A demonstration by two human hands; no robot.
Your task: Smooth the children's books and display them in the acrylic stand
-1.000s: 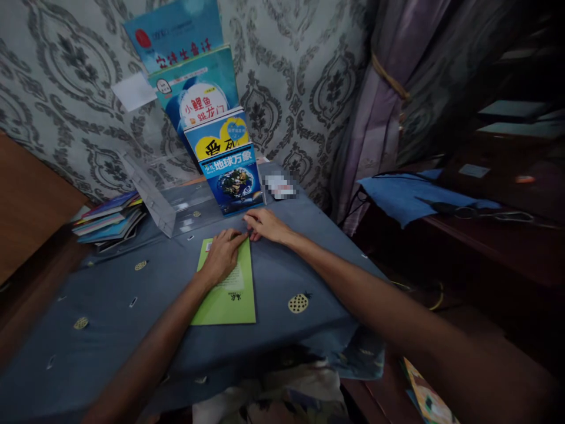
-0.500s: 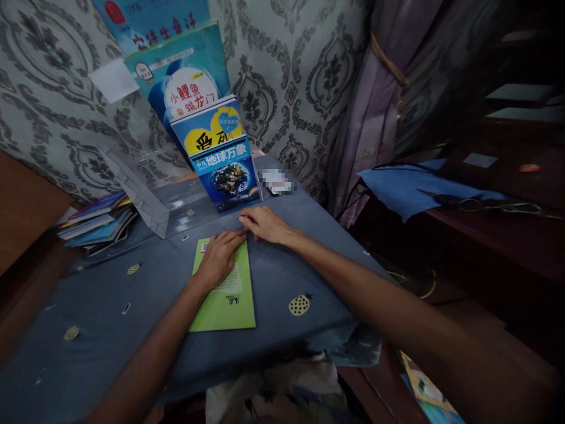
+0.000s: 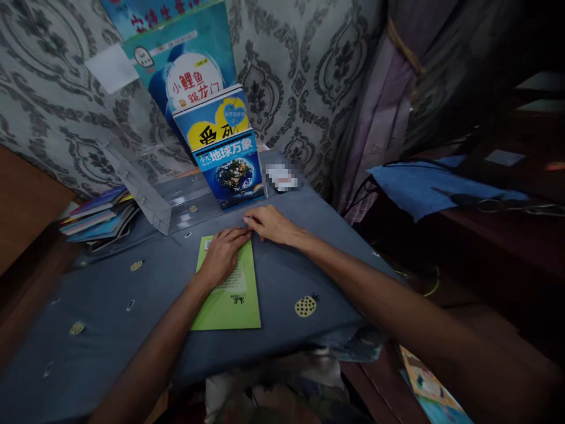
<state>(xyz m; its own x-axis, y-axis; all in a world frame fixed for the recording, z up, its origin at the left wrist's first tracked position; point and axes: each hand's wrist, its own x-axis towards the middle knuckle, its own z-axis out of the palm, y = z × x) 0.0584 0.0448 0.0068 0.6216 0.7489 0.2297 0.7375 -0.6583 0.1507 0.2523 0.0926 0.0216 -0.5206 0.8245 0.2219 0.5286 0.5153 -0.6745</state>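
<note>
A green book (image 3: 247,309) lies flat on the cloth-covered table, its printed text partly covered. Spread across its upper half is my left hand (image 3: 224,254), palm down with the fingers stretched out. Just beyond the book's upper right corner, my right hand (image 3: 272,225) has thumb and index finger drawn together and the other fingers curled. What is between those fingertips, if anything, is too small to make out. Close behind my right hand, a blue book with a globe on its cover (image 3: 236,176) stands upright in a clear tiered rack (image 3: 152,209).
Taller books, including a teal one (image 3: 194,53), stand in the rack's rear tiers. A pile of books (image 3: 101,218) lies at the left. Right of the rack is a blurred item (image 3: 282,176). Scissors (image 3: 489,205) rest on blue cloth (image 3: 410,182) at the right.
The whole view has shifted slightly, so the table and rack appear a little further right. Both hands keep nearly the same place relative to the green book.
</note>
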